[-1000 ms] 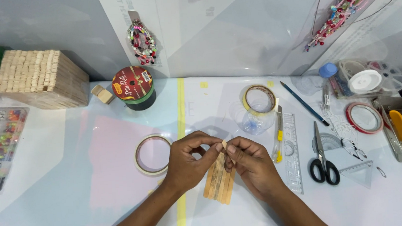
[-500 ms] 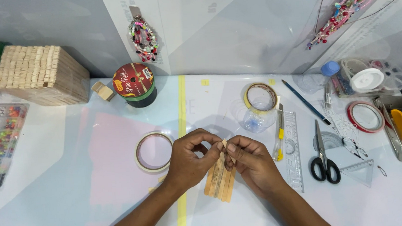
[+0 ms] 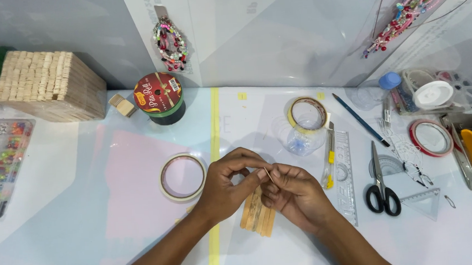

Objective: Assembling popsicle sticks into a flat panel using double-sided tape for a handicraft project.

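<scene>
Little had shifted since half a second earlier: both hands, left hand and right hand, still pinched flat wooden craft sticks at six o'clock on the glossy white tabletop. Round tape roll lay at nine o'clock beside them, steel scissors at three.

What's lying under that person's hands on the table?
A few flat wooden craft sticks lie side by side under the left hand and right hand. Their upper ends are covered by the fingers, so the exact count cannot be told.
</scene>
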